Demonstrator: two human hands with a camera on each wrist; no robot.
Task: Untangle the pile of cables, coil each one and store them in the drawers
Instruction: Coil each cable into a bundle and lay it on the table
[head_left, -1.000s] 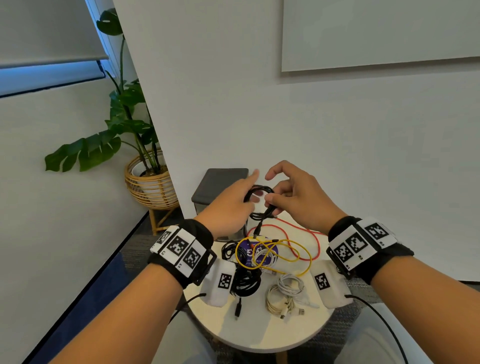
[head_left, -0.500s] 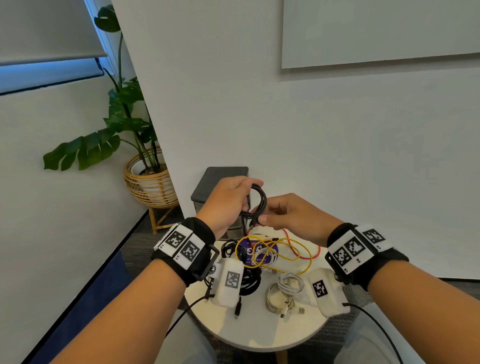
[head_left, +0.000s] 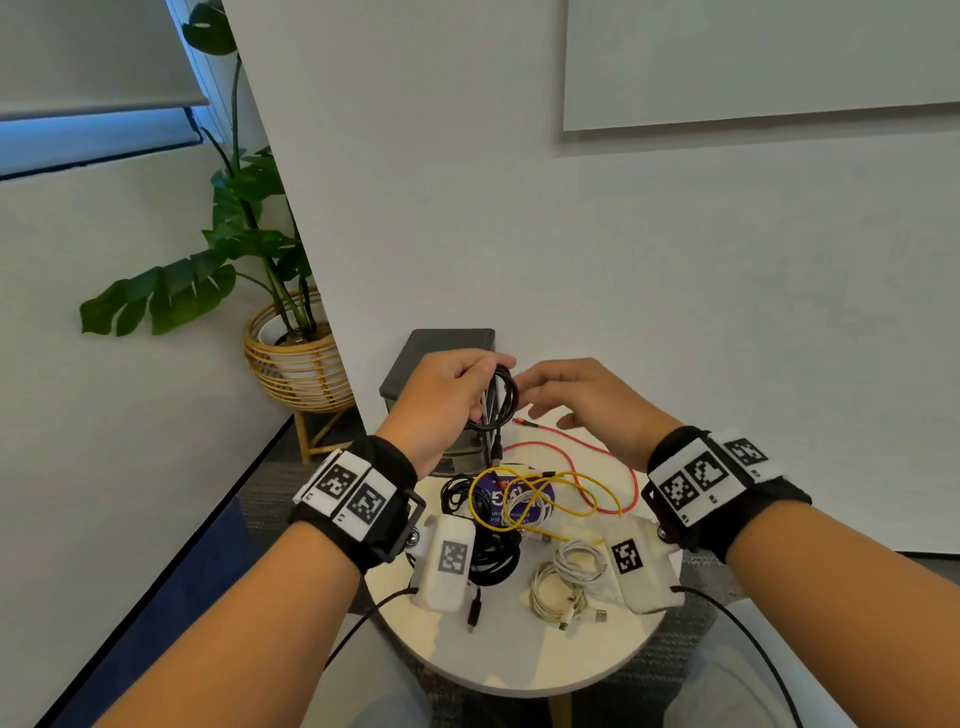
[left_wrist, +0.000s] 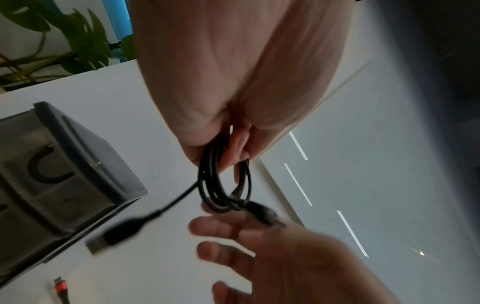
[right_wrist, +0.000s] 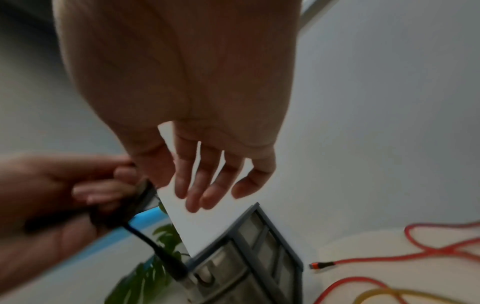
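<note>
Now black coil in left hand

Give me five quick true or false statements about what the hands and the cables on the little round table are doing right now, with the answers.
1. The left hand grips a coiled black cable. True.
2. The right hand pinches the red cable. False: its fingers are spread and hold nothing; the red cable lies on the table.
3. The yellow cable is neatly coiled. False: it sprawls in loose loops.
4. White cables lie on the table near the right wrist. True.
5. The grey drawer unit stands on the floor. False: it stands at the table's far edge.
</note>
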